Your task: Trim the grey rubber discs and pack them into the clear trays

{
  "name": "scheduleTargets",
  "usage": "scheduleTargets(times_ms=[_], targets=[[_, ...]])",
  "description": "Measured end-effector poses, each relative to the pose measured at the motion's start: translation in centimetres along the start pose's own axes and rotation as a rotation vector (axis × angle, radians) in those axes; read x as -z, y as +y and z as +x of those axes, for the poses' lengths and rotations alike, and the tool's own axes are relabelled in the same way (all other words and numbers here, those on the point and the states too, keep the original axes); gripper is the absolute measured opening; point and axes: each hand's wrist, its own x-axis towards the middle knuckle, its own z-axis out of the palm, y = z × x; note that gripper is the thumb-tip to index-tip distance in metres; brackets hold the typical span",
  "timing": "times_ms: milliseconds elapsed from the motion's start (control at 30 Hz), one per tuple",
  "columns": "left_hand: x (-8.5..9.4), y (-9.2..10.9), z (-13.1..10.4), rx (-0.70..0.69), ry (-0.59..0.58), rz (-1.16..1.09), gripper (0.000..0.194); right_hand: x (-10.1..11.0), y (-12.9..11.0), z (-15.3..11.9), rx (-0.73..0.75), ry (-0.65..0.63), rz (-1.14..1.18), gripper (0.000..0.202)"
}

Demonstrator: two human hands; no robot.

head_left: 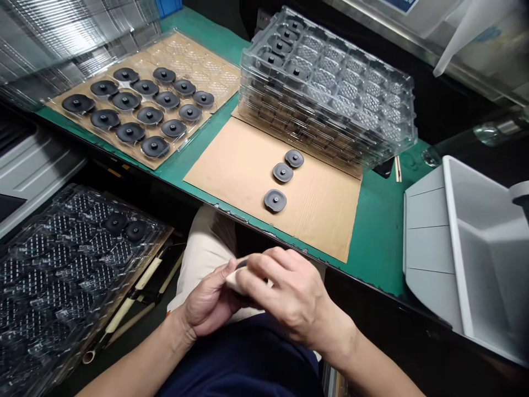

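Note:
Both hands meet above my lap, just off the table's front edge. Between them is a black part, of which only a sliver shows; it looks like the rounded black caps on the table. My left hand is closed around it from below, thumb on top. Fingers curled, my right hand presses a pale cloth-like piece against the part. Three black caps, each with a small centre stud, lie on the cardboard sheet ahead of my hands.
Back left, a clear tray holds several black caps. A stack of clear trays stands behind the cardboard. At right is a grey bin. Lower left, another clear tray carries two caps, beside bamboo-coloured poles.

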Motion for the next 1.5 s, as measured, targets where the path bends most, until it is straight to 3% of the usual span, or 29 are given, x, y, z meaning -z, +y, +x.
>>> scheduleTargets(times_ms=[100,233,367,533,633,767,900,1133,1367,1433,1500], targets=[[-0.5,1.1,-0.4,-0.233,-0.008,0.062,0.04,-0.7,-0.7,-0.4,-0.246,0.167,0.115,0.014],[-0.4,2.0,-1.0,-0.366,0.011,0.181,0.051,-1.6,-1.2,-1.1,-0.36,0.118,0.274,0.013],[0.0,1.8,-1.1,-0.342,0.021,0.214,0.045,-1.6,-1.3,-1.2,-0.414,0.082,0.182,0.017],[0.0,1.8,-1.3,-0.31,0.004,0.2,0.041,-1.0,-1.4,-1.2,-0.339,-0.004,0.278,0.016],[-0.1,2.1,-1.5,-0.268,0.045,0.204,0.04,-0.9,-1.2,-1.3,-0.368,0.023,0.191,0.019],[0.1,2.3,-1.7,-0.284,0.105,0.233,0.039,-0.8,-1.1,-1.3,-0.282,-0.063,0.227,0.017],[0.3,2.3,-1.7,-0.208,0.061,0.253,0.037,-0.5,-0.9,-1.1,-0.299,-0.018,0.11,0.021],[0.4,2.2,-1.3,-0.094,0.048,0.281,0.037,-0.1,-0.5,-1.1,-0.258,-0.057,-0.015,0.022],[0.3,1.5,-0.7,-0.029,-0.064,0.216,0.036,0.1,-0.2,0.3,-0.013,-0.057,-0.083,0.025],[0.2,1.5,-0.7,-0.076,-0.035,0.174,0.033,-0.3,-0.3,0.4,-0.079,0.007,-0.052,0.021],[-0.1,1.7,-0.8,-0.178,0.024,0.168,0.035,-0.7,-0.5,0.1,-0.251,0.068,0.038,0.018]])
